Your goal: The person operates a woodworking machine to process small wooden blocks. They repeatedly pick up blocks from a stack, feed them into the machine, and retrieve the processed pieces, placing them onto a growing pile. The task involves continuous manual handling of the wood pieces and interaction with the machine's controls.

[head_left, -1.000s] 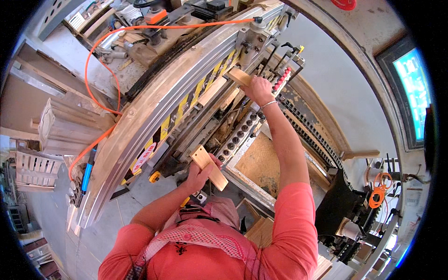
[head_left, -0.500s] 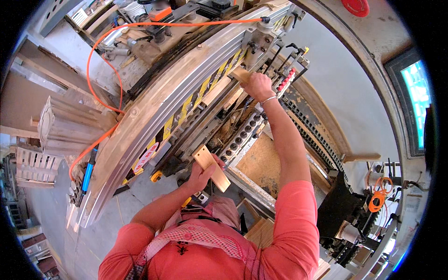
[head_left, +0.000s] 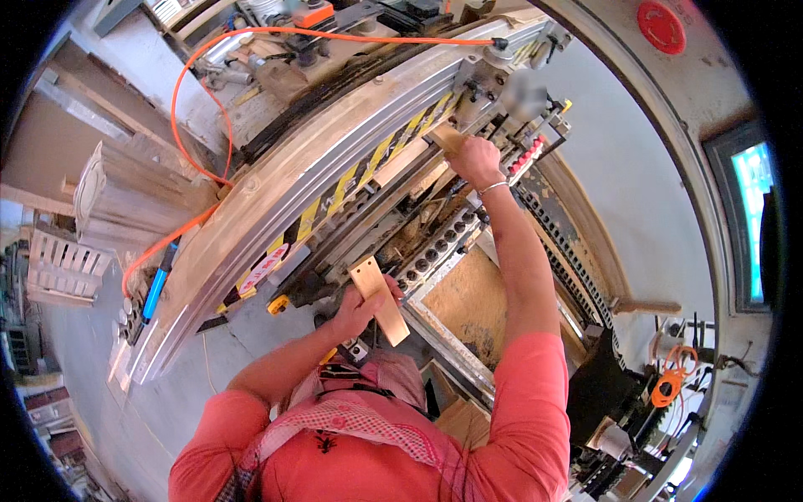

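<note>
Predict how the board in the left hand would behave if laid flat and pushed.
The board in the left hand is probably stiff: its edges run straight beyond the grip. Its broad, flat face suggests sliding, not rolling.

Near wooden board (head_left: 383, 308): pale yellow-brown. Far wooden board (head_left: 446, 137): tan. Warning strip (head_left: 357, 176): diagonal black and yellow stripes. Oval label (head_left: 263, 269), at the strip's near left end: white and red. Hose (head_left: 335, 35), far left: orange. Row of knobs (head_left: 527, 156), far right: red. Push button (head_left: 661, 27), far right: red. Shirt (head_left: 527, 402): coral red. Apron (head_left: 343, 416): pink-and-white check.
</note>
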Demonstrator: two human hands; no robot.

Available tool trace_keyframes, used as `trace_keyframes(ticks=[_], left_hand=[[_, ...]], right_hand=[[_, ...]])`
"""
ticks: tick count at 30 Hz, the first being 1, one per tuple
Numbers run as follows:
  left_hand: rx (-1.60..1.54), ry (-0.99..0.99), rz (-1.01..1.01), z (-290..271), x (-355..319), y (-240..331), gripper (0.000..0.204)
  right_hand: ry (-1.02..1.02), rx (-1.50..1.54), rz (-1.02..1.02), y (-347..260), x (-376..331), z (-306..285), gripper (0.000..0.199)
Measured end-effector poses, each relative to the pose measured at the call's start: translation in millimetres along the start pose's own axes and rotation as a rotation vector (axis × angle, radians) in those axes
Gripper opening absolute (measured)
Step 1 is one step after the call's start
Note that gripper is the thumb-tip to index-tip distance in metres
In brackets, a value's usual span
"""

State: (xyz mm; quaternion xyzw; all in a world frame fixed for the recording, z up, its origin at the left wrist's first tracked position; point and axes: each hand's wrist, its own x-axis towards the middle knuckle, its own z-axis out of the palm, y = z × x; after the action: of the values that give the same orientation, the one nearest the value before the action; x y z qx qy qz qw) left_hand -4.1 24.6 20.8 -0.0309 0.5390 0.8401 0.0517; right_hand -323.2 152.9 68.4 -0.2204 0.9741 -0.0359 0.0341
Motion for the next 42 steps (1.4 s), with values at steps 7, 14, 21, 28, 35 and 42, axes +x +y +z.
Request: trace_keyframes(ticks=[7,14,21,28,35,42], left_hand=[[0.103,0.05,-0.031,-1.1,-1.6,-1.1,0.026],[0.169,0.053,-0.006,-4.5,-3.1,-1.5,0.03],[0.138,0.001,0.015,-10.4,-4.9,-8.8,0.029],[0.154,-0.008,0.004,-10.3,-4.0,-16.6,0.028],[0.229,-0.001,0.003,-7.9,-2.7,-20.5,0.033],[0.229,-0.014,-0.037,-6.0,-1.6,0.3,0.033]], right_hand=[[0.028,-0.013,-0.003,-0.8,0.9,4.9,0.043],[0.039,-0.048,0.015,-1.1,3.5,8.9,0.042],[0.035,-0.065,0.037,-4.7,4.5,5.9,0.04],[-0.027,-0.066,0.043,-12.9,5.8,-1.1,0.048],[-0.025,-0.121,0.037,-2.7,11.1,7.5,0.045],[-0.035,-0.145,0.045,-15.8,4.1,-2.8,0.042]])
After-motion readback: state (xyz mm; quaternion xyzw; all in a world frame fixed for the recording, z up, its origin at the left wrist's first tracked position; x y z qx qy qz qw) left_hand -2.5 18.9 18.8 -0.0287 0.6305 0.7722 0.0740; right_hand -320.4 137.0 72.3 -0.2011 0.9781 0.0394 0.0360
